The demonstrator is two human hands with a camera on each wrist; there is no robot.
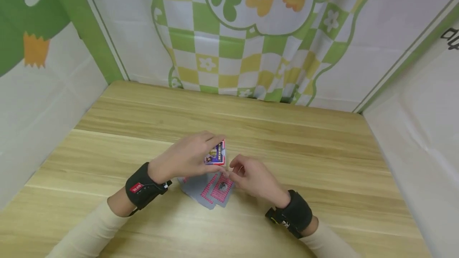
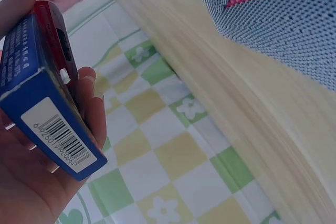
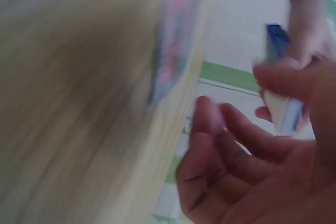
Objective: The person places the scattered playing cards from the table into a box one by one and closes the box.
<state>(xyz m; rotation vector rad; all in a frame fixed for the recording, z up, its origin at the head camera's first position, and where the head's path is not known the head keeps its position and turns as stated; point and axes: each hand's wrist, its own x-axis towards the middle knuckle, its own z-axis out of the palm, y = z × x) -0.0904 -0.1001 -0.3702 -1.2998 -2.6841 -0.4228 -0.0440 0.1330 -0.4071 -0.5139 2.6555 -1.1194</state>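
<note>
My left hand [image 1: 190, 154] holds a small playing-card box [image 1: 215, 153], its thumb and fingers on opposite sides. In the left wrist view the box [image 2: 58, 129] is blue, with a white barcode label on its end and a red part along one side. My right hand [image 1: 256, 176] is beside it, thumb and forefinger close to the left thumb. Seen from the right wrist, the right hand's fingers [image 3: 210, 156] are loosely bent and the thumb stands apart, with nothing between them. Under the hands lie several grey-edged playing cards [image 1: 223, 188] with red patterned backs, overlapping and partly hidden.
The wooden table [image 1: 305, 142] spreads around the hands. A green, yellow and white checked curtain [image 1: 229, 47] hangs behind its far edge. White cloth walls [image 1: 412, 90] stand at both sides.
</note>
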